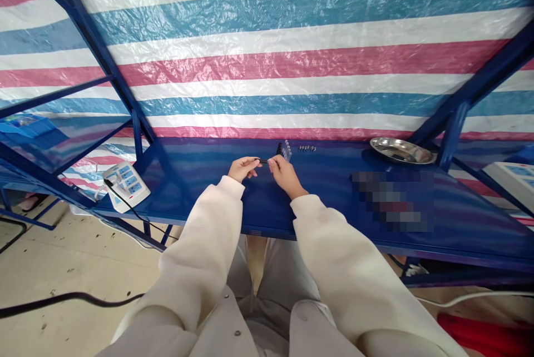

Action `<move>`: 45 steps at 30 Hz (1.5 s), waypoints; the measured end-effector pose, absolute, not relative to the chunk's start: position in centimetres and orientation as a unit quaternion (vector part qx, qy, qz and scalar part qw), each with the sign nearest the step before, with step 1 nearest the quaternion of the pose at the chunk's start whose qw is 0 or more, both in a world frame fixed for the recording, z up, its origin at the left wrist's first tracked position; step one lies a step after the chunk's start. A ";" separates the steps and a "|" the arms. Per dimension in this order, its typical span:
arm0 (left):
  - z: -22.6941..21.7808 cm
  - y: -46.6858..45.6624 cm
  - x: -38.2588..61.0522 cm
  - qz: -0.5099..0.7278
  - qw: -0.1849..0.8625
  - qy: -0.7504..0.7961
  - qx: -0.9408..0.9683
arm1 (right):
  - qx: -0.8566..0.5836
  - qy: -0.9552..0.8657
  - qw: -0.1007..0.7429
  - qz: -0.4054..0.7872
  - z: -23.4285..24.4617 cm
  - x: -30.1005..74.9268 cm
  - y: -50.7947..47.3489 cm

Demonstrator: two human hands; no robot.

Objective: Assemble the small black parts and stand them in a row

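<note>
My left hand (243, 168) and my right hand (286, 173) meet above the middle of the blue table. Between them runs a thin black stick-like piece (263, 162), pinched at one end by each hand's thumb and fingers. Its exact kind is too small to make out. Just beyond my right hand stand a row of clear small parts (286, 150) and a few black ones (279, 149). To their right lies a line of several small shiny metal pieces (307, 149).
A round metal dish (401, 150) sits at the table's back right, near a blue frame post. A white power strip (126, 186) with a black cable is at the left end. Something blurred out (394, 201) lies on the right. Striped sheeting (292, 68) hangs behind the blue table (267, 209).
</note>
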State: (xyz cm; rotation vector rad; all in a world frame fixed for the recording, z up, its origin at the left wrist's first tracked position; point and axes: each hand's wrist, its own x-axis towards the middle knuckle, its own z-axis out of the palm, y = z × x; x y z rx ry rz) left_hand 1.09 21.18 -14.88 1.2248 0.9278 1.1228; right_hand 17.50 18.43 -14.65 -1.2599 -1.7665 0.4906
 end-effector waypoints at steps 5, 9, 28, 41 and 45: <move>-14.5 21.0 1.3 0.503 0.558 0.435 0.496 | -0.514 -0.708 0.446 0.188 -14.5 17.3 18.3; -14.4 21.0 1.3 0.515 0.542 0.453 0.485 | -0.507 -0.707 0.454 0.193 -14.5 17.4 18.3; -14.9 21.3 0.9 0.536 0.544 0.434 0.478 | -0.462 -0.739 0.461 0.169 -15.7 17.7 19.2; -14.6 21.5 0.8 0.624 0.458 0.476 0.418 | -0.544 -0.748 0.361 0.116 -15.8 18.4 19.3; -14.8 21.5 0.9 0.629 0.397 0.494 0.451 | -0.598 -0.730 0.303 0.134 -15.8 19.5 19.5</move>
